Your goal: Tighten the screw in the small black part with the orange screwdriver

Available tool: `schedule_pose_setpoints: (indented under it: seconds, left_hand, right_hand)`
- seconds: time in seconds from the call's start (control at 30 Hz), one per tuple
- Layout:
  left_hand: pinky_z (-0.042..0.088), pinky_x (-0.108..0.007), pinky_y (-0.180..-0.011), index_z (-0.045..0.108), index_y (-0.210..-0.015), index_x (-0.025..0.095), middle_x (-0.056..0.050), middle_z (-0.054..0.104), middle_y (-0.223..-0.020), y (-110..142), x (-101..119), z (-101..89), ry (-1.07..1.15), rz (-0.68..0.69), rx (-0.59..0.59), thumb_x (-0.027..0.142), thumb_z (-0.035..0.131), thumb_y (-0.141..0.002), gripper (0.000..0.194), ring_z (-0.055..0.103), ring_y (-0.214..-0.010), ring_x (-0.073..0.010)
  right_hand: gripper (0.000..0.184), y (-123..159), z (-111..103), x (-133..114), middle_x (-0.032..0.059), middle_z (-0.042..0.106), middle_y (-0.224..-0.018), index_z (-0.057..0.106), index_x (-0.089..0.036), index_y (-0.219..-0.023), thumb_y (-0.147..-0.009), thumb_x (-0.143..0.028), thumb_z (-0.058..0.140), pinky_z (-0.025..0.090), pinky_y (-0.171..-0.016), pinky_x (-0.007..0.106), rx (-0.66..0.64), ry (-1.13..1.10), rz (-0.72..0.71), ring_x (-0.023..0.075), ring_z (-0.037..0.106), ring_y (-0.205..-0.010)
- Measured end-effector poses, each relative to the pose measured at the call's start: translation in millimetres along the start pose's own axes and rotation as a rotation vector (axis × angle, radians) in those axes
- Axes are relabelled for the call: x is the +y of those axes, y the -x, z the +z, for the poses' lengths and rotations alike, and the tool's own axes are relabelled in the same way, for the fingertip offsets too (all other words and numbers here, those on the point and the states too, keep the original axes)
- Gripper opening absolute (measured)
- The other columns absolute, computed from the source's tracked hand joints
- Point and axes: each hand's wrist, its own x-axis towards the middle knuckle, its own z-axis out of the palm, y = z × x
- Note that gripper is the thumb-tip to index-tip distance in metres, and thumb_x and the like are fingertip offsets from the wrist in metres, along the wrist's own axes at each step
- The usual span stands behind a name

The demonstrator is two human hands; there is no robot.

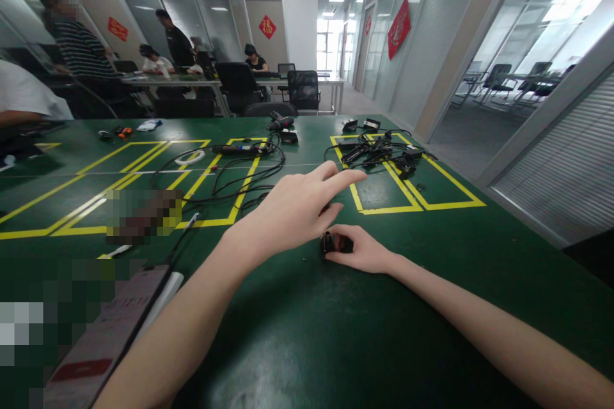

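Observation:
My right hand (361, 248) rests on the green table (307, 332), its thumb and fingers curled around a small black part (327, 244). The kind of part cannot be told, as the fingers cover much of it. Over and just behind it, my left hand (307, 201) hangs with the index finger stretched out to the right and the thumb apart. Nothing shows between the left fingers. Beyond the hands, inside a yellow-taped area, lies a pile of black cables and parts (371, 152).
An electric screwdriver (242, 149) with a looping black cord lies back left, near a black drill (279, 123) and a white ring (189, 158). A book or box (110, 326), partly blurred, is at the near left. Several people sit or stand farther back.

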Motion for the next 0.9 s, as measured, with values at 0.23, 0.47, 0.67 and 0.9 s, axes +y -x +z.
schedule_pose_setpoints:
  seconds: [0.23,0.47,0.67,0.9]
  left_hand:
    - [0.049,-0.028,-0.074,0.062,-0.131,0.022,-0.007,0.065,-0.110,-1.1,-2.5,-0.9,0.048,0.062,-0.025,0.011,0.052,-0.088,0.045,0.065,-0.092,-0.0195]
    - [0.049,-0.030,-0.078,0.065,-0.126,0.020,-0.006,0.068,-0.105,-2.6,-2.0,-0.3,0.030,0.078,-0.023,0.010,0.056,-0.085,0.043,0.066,-0.095,-0.0211]
    - [0.048,-0.026,-0.070,0.068,-0.121,0.020,-0.007,0.069,-0.109,-2.3,-3.2,-0.7,0.088,0.070,-0.015,0.014,0.052,-0.093,0.033,0.066,-0.086,-0.0163]
    - [0.049,-0.029,-0.077,0.069,-0.115,0.019,-0.006,0.068,-0.105,-0.5,-4.8,-3.2,0.077,0.084,-0.043,0.011,0.056,-0.085,0.034,0.065,-0.093,-0.0198]
  right_hand:
    - [0.028,0.8,0.0,1.0,-0.0021,0.064,-0.078,0.069,-0.018,-0.106,-0.083,-0.031,0.078,0.044,-0.065,0.028,0.008,0.006,-0.014,0.0161,0.059,-0.068]
    - [0.025,0.5,0.8,1.0,-0.0028,0.062,-0.075,0.069,-0.018,-0.101,-0.082,-0.032,0.079,0.043,-0.063,0.027,0.021,0.006,-0.018,0.0154,0.057,-0.066]
    - [0.027,-0.3,0.6,1.0,-0.0018,0.064,-0.080,0.069,-0.019,-0.107,-0.083,-0.029,0.077,0.044,-0.066,0.028,0.002,0.016,-0.024,0.0162,0.059,-0.070]
    - [0.026,0.5,-0.4,1.6,-0.0020,0.063,-0.078,0.069,-0.019,-0.104,-0.083,-0.031,0.078,0.044,-0.065,0.027,0.004,0.005,-0.024,0.0160,0.058,-0.068]
